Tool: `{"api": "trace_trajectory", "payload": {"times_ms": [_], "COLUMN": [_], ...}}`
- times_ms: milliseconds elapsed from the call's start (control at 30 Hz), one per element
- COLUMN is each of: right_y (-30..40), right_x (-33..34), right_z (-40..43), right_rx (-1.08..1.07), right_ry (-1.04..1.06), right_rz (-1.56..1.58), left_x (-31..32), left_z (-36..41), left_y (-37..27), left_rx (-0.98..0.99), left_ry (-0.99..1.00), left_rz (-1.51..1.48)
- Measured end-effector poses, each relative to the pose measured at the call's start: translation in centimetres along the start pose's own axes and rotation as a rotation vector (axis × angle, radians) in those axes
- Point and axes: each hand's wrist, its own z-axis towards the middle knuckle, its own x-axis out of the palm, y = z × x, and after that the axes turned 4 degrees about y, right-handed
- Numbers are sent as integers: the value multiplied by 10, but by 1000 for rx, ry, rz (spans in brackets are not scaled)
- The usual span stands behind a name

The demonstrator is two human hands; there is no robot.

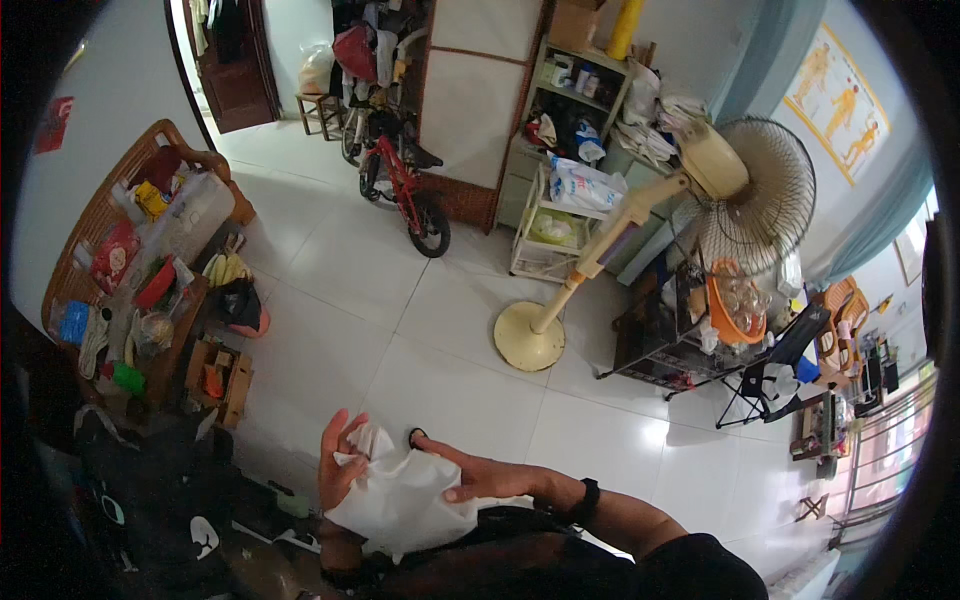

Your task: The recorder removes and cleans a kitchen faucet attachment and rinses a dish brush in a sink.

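A crumpled white cloth or paper sheet is spread between my two hands in front of my body. My left hand has its fingers raised, with a bunched part of the sheet between thumb and fingers. Across the sheet's right side lies my right hand, its thumb pressed on the top and its other fingers partly hidden by the sheet. A black band circles the right wrist. Just beyond the right fingertips a small dark rounded thing shows against the floor; I cannot tell what it is.
A floor fan stands ahead on pale tiles. To the left are a cluttered wooden bench and an open cardboard box. Further off is a red bicycle. At right, a black rack holds an orange basket, beside a folding chair.
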Motion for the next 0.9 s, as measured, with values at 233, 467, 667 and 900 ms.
{"api": "trace_trajectory", "payload": {"times_ms": [233, 467, 667, 900], "right_y": [55, 101, 70, 68], "right_x": [-87, -172, -375, -679], "right_z": [107, 169, 192, 182], "right_rx": [-10, 24, 74, 161], "right_ry": [-78, -310, -787, -1380], "right_rz": [12, 202, -84, -220], "left_x": [-19, -60, -94, -132], "left_z": [142, 242, 331, 510], "left_y": [-58, -44, -29, 7], "left_rx": [26, -196, -225, -366], "left_ry": [133, 277, 162, -209], "left_rz": [-47, 328, 603, 629]}}
